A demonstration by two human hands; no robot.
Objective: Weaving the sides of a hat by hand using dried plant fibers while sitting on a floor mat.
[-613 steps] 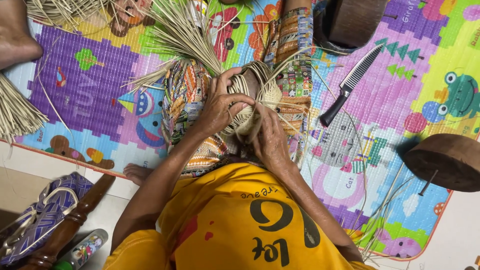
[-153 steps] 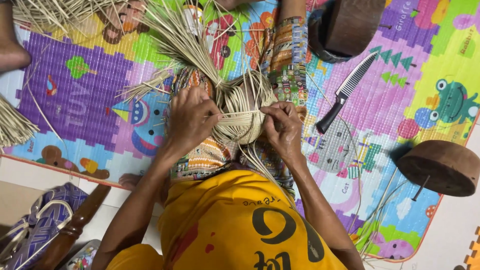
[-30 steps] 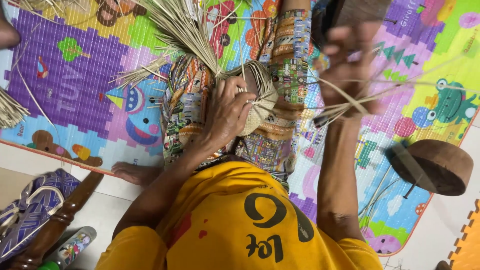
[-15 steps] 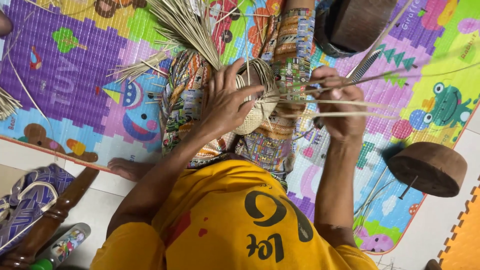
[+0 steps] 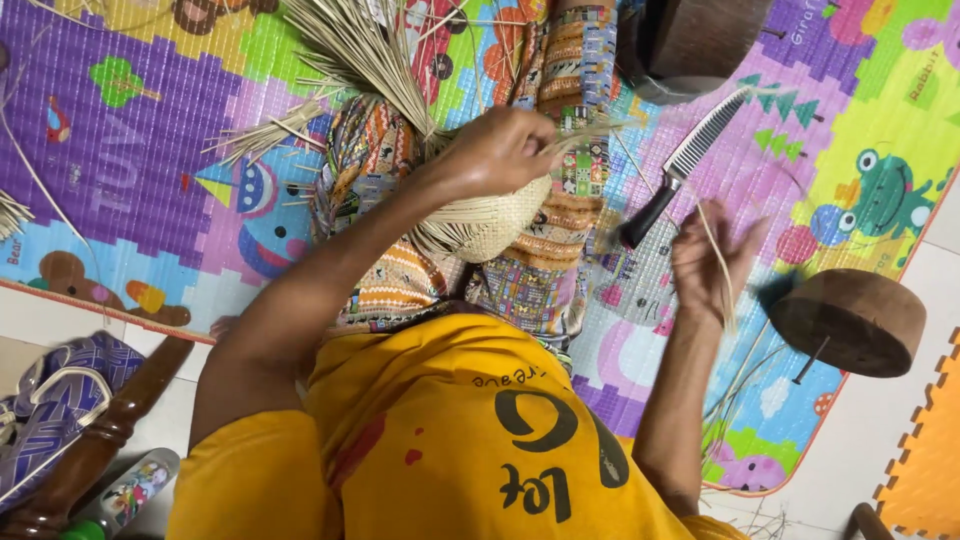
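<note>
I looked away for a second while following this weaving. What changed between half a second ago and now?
The right hand let go of the taut strands it was pulling and dropped outward, blurred, with a loose strand at its fingers. The left hand shifted up on top of the woven piece and stays on it. The knife and wooden block stayed put.

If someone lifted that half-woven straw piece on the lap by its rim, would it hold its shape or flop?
The woven straw piece probably keeps its domed shape, since the weave looks tight. The loose straw ends fan out unsupported, so they would likely sway. It seems light: the left hand alone steadies it.
</note>
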